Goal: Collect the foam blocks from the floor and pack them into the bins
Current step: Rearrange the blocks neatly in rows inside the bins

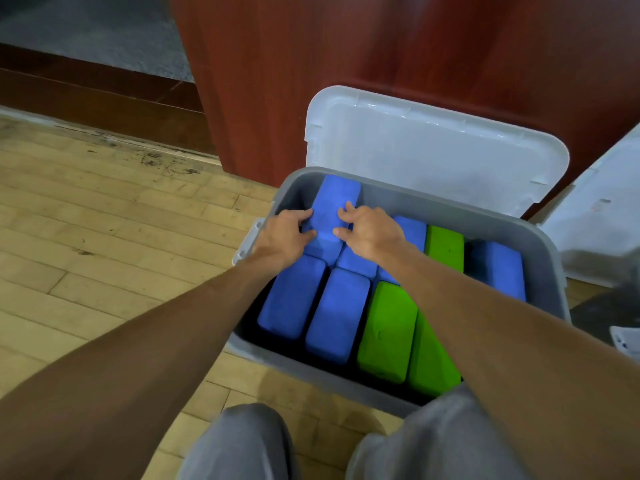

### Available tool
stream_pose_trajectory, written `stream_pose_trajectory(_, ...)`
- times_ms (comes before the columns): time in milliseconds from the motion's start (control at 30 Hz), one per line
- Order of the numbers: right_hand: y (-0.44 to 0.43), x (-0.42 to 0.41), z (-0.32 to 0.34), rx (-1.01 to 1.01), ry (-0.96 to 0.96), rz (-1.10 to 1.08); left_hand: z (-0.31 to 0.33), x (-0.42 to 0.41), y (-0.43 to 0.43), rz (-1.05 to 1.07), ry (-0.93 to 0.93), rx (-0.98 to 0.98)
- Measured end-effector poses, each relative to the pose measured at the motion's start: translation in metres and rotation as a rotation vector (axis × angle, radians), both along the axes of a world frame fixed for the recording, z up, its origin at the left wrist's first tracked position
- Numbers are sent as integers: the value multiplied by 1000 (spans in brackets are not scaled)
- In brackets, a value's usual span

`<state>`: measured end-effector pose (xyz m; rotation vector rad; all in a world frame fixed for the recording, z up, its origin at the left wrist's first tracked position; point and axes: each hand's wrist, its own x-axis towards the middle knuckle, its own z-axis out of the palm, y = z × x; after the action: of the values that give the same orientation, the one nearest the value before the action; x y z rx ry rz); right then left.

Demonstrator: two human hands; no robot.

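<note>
the wood floor (104, 271) is the biggest thing here. behind it stands a dark red wood wall (311, 46). the grey bin (485, 216) sits on the floor by that wall, and its white lid (433, 154) leans up behind it. inside the bin, blue blocks (294, 299) and green blocks (388, 330) are packed side by side in rows. one more, the top blue block (334, 199), is in the far left corner. it is tilted, with its far end up by the bin wall and its near end on the blocks below. the left hand (282, 237) grips its left edge with curled fingers. the right hand (372, 232) grips its right edge the same way. to do this well, i think both hands should turn the block to line up with the row, then press down evenly so it slides into the gap. go slow, because foam rubs and may stick, or may pop the block next to it up.
</note>
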<state>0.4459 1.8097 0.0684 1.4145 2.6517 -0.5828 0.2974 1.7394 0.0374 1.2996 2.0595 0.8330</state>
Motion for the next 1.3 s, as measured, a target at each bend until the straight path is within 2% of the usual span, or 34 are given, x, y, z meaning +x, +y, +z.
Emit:
stream_pose_trajectory(167, -7, 7, 1, -5, -55, 57, 2, 7, -19, -56, -3, -73)
stream_pose_trajectory(233, -9, 4, 3, 41, -85, 76, 3, 11, -26, -69, 87, -127)
stream_pose_trajectory(300, -9, -1, 4, 70, -106, 72, 1, 14, -33, -86, 210, -224)
stream_pose_trajectory(433, -5, -12, -10, 83, -189, 48, -8, 15, -39, -78, 183, -487)
stream_pose_trajectory(567, -5, -13, -32, 29, -325, 89, -17, 12, -39, -118, 217, -441)
stream_pose_trajectory(767, -3, -12, -32, -22, -392, 142, -22, -3, -36, -155, 189, -324)
stream_pose_trajectory(833, -5, -12, -31, -41, -368, 129, -21, -5, -35, -214, 244, -260)
stream_pose_trajectory(933, -8, -6, -34, -78, -313, 102, -23, 0, -30, -426, 421, -184)
stream_pose_trajectory(1067, -9, 0, -36, -136, -271, 71, -24, -2, -18, -638, 612, -231)
stream_pose_trajectory(1300, -4, -10, -26, -195, -249, 68, -17, -6, -17, -719, 747, -402)
